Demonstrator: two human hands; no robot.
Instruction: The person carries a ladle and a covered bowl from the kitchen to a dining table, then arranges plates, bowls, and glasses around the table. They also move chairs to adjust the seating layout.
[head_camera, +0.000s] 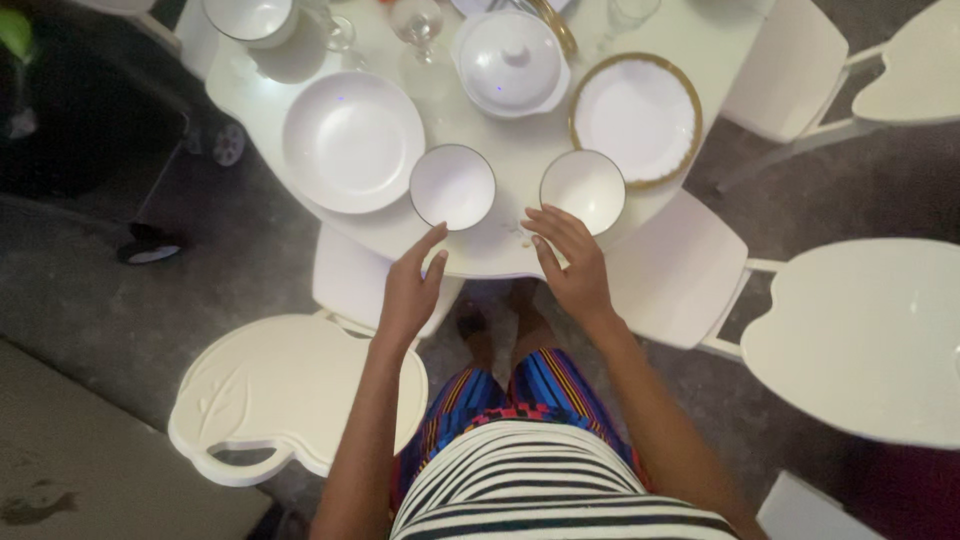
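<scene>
Round white table (500, 250): open hands (410, 290) near glossy bowls (452, 186).

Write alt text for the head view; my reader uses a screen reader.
Seen from above, a person's left hand and right hand reach toward two small white bowls, the left bowl and the right bowl, at the edge of a round white table set with plates and a lidded dish.
</scene>
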